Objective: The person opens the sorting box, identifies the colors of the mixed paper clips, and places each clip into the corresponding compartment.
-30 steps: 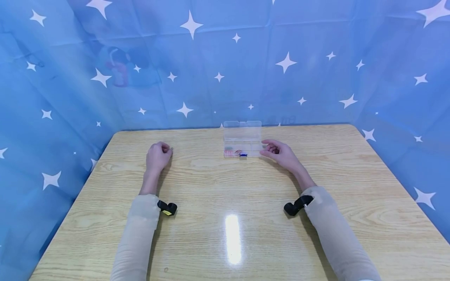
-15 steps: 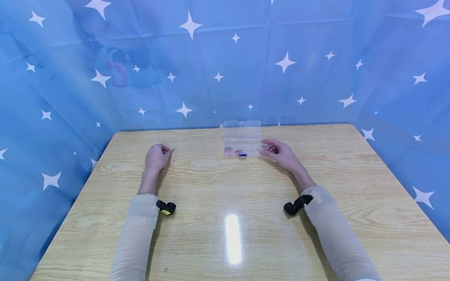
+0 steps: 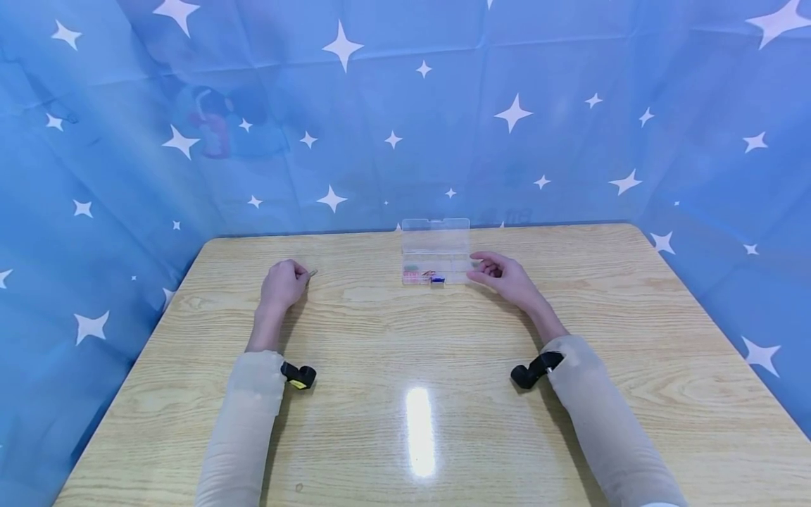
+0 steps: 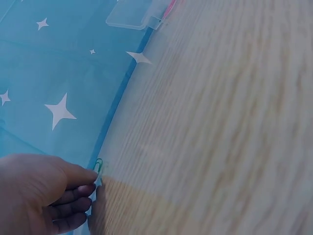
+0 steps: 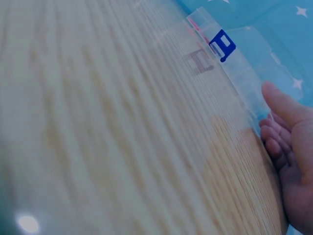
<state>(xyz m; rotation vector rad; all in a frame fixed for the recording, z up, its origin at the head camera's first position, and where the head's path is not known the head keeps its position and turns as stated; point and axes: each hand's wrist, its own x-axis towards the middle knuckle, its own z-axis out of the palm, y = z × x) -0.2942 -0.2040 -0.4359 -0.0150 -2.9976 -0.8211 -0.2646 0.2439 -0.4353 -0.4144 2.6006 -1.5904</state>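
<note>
A staged recording booth is suggested rather than a lived-in room. A wooden table (image 3: 418, 352) is enclosed behind and on both sides by a blue cloth backdrop (image 3: 405, 113) printed with white stars, by which all walls and furniture are hidden. Small black cameras (image 3: 531, 371) are seen strapped at the wrists above the table.

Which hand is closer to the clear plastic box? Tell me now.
Right. The right hand sits against the clear plastic box at its right end; the left hand, pinching a paper clip, is well off to its left.
</note>
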